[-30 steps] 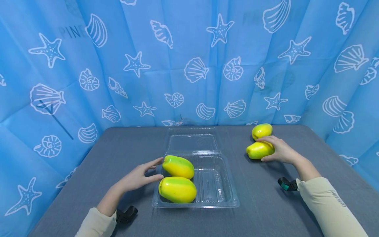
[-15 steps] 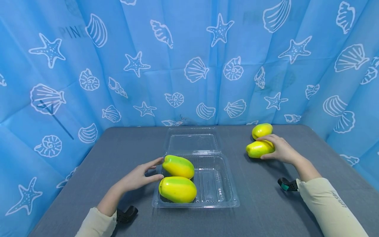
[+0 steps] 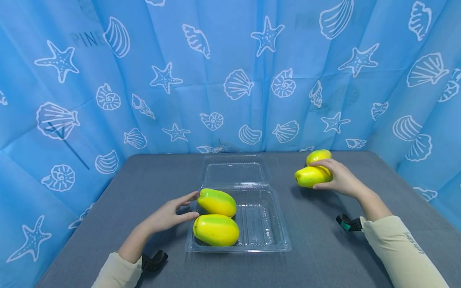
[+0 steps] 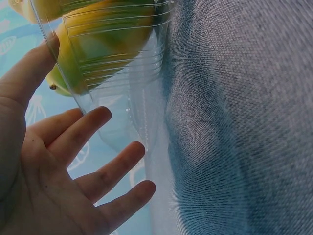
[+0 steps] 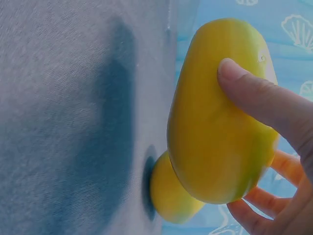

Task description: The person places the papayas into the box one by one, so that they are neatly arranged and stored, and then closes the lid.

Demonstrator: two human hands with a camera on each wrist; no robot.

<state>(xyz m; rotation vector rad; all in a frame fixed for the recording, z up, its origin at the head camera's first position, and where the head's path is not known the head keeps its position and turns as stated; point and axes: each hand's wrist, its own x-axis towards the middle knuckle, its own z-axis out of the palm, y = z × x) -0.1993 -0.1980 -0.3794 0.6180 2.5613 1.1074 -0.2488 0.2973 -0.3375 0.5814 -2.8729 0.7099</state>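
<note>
In the head view my right hand (image 3: 340, 178) grips a yellow-green papaya (image 3: 310, 177) at the right, thumb on the near side and fingers over the far side. The right wrist view shows this papaya (image 5: 220, 112) raised off the table, its shadow apart from it. Another papaya (image 3: 318, 156) lies just behind. A clear plastic clamshell box (image 3: 273, 236) stands open at the centre, with two papayas side by side in its left half, a far one (image 3: 217, 202) and a near one (image 3: 216, 230). My left hand (image 3: 167, 214) rests its spread, relaxed fingers at the box's left wall.
The box's clear lid (image 3: 235, 173) lies folded back behind it on the grey cloth-covered table (image 3: 158, 176). A blue curtain (image 3: 216, 80) with white shells and starfish rises behind the table and along both sides.
My right hand has lifted its papaya off the table and shifted it slightly up and to the left. My left hand and the box have stayed put.
</note>
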